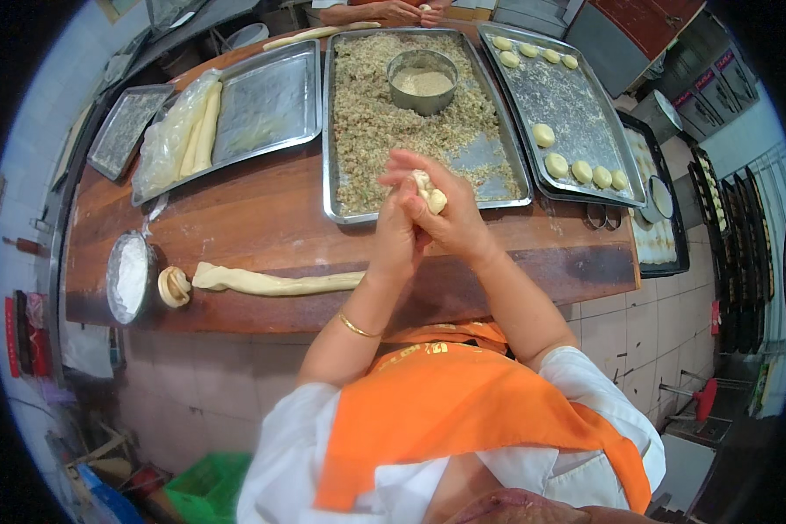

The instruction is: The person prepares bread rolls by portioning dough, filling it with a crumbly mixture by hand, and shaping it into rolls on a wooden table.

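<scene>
My left hand point(399, 225) and my right hand point(458, 218) are pressed together above the near edge of a tray of crumbly filling point(375, 113). A pale, lumpy piece of dough point(431, 196) shows between the thumb and fingers of my right hand. My left hand is closed against it from the other side, its fingers partly hidden. On the wooden table point(262, 210) below lies a long dough rope point(275, 281), its right end behind my left forearm. Left of the rope are a small coiled dough piece point(174, 286) and a bowl of white flour point(132, 276).
A round metal tin point(423, 94) stands in the filling. On the right, a floured tray point(576, 105) carries several dough balls. Plastic-covered dough strips point(203, 131) lie in a left tray point(266, 96). Another person's hands point(397, 10) work at the far edge.
</scene>
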`<state>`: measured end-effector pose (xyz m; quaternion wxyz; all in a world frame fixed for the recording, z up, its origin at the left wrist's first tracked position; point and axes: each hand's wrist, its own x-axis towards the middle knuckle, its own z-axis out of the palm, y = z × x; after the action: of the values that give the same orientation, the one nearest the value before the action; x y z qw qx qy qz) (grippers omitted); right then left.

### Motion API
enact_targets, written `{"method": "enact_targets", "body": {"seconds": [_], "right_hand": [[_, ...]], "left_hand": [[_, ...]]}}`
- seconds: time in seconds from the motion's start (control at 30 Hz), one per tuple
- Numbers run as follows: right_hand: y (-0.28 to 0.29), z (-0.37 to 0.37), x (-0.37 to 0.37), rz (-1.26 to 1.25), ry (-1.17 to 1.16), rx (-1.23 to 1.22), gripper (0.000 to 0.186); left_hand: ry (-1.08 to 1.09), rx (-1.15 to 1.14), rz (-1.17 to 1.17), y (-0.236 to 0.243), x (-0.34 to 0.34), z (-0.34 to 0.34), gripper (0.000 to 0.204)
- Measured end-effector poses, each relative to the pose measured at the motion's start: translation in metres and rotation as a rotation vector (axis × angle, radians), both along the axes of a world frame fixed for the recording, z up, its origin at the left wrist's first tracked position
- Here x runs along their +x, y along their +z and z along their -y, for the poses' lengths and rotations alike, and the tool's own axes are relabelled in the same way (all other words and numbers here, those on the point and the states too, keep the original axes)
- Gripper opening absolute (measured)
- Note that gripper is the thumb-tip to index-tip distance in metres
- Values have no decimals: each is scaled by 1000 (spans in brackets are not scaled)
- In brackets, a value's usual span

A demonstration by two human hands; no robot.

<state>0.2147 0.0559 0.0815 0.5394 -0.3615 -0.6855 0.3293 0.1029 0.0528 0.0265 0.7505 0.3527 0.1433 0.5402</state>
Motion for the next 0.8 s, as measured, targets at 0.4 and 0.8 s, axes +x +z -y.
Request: {"method": "enact_targets", "body": {"seconds": [0.4, 0.8], "right_hand": [[3, -2, 10, 76, 69, 205, 41], [7, 2, 4, -83, -26, 157, 49]], "left_hand": [[26, 7, -192, 15, -5, 14, 40], [-13, -44, -187, 36, -4, 16, 42]]}}
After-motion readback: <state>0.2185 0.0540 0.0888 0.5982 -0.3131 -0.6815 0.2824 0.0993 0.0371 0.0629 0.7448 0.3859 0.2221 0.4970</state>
